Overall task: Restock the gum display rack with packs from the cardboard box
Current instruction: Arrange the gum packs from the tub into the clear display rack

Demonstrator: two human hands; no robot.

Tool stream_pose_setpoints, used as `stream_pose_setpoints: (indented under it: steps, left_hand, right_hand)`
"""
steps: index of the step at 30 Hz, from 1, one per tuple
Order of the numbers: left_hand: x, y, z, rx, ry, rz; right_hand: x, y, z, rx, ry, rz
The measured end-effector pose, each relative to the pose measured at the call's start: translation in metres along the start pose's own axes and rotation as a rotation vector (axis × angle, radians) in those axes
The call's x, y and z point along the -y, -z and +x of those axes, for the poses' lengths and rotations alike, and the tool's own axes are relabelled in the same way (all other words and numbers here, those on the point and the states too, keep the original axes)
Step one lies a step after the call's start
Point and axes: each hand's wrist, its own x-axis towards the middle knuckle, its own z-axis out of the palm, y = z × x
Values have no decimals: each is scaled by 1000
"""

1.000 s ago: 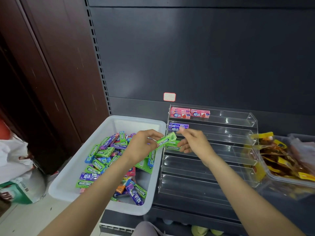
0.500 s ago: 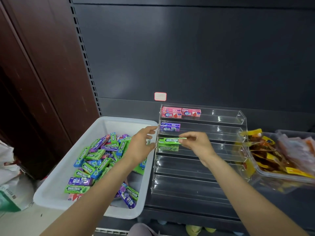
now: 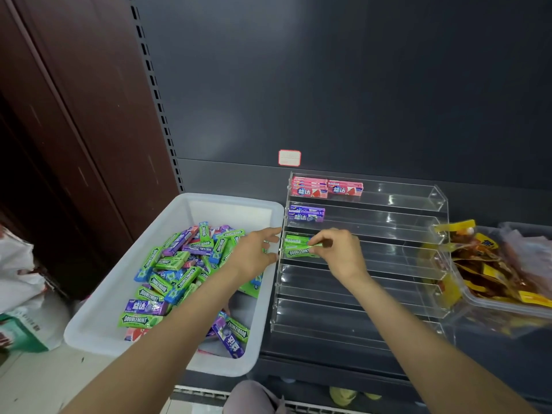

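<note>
Your right hand [image 3: 340,252] is pinching a green gum pack [image 3: 298,248] on the clear rack [image 3: 388,231], which is sitting on a dark metal shelf [image 3: 328,357]. Your left hand [image 3: 254,255] is hovering spread over the white bin [image 3: 98,330] beside a brown wall panel [image 3: 74,100].

Off to your right — clear tub of yellow snack packets [image 3: 490,273]; red-edged price label [image 3: 289,157] on back panel; white bag [image 3: 18,270] far left.

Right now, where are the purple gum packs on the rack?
The purple gum packs sit at the left end of the clear rack's second tier, below the pink packs and above the green packs.
</note>
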Motion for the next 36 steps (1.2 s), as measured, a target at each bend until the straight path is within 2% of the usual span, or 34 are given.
stream_pose_setpoints:
  steps: [4, 12, 16, 19, 23, 27, 31, 36]
  left_hand:
    - [-4, -2, 0, 2, -8, 5]
    - [-4, -4, -1, -2, -6, -25]
    - [-2, -1, -4, -21, -11, -31]
    - [4, 9, -13, -76, -35, 2]
    - [31, 35, -35, -178, -61, 163]
    - [74, 68, -54, -302, 52, 203]
    - [107, 89, -63, -324, 133, 234]
    - [122, 86, -57, -139, 130, 345]
  right_hand:
    - [2, -3, 1, -14, 5, -57]
    - [-5, -6, -9, 88, 141, -218]
    - [1, -7, -12, 117, 144, -275]
    - [14, -10, -14, 109, 155, -247]
    - [40, -25, -13, 84, 193, -112]
    - [71, -46, -9, 88, 277, -33]
    - [95, -72, -1, 193, 291, -58]
    - [99, -105, 5, 457, 255, -200]
